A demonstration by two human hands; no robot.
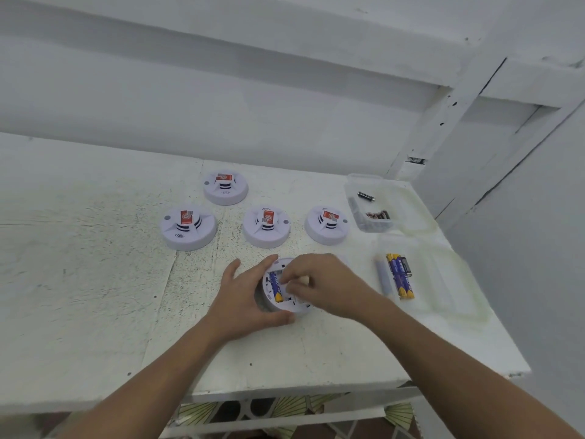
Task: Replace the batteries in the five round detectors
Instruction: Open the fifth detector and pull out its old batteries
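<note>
A white round detector (274, 304) lies upside down on the table, its battery bay open with a blue-and-yellow battery (276, 286) in it. My left hand (245, 296) cups its left side and holds it steady. Over the bay my right hand (319, 285) pinches something with its fingertips; what it is stays hidden. Further back stand other round detectors with red labels: one at the left (187, 228), one at the back (225, 187), one in the middle (266, 227); a fourth stands to the right. Blue-and-yellow batteries (399, 275) lie in a clear tray at the right.
A clear plastic box (364, 185) at the back right holds dark batteries (377, 215). The white table's (95, 280) front edge runs just below my forearms, its right edge beyond the trays. A white wall rises behind.
</note>
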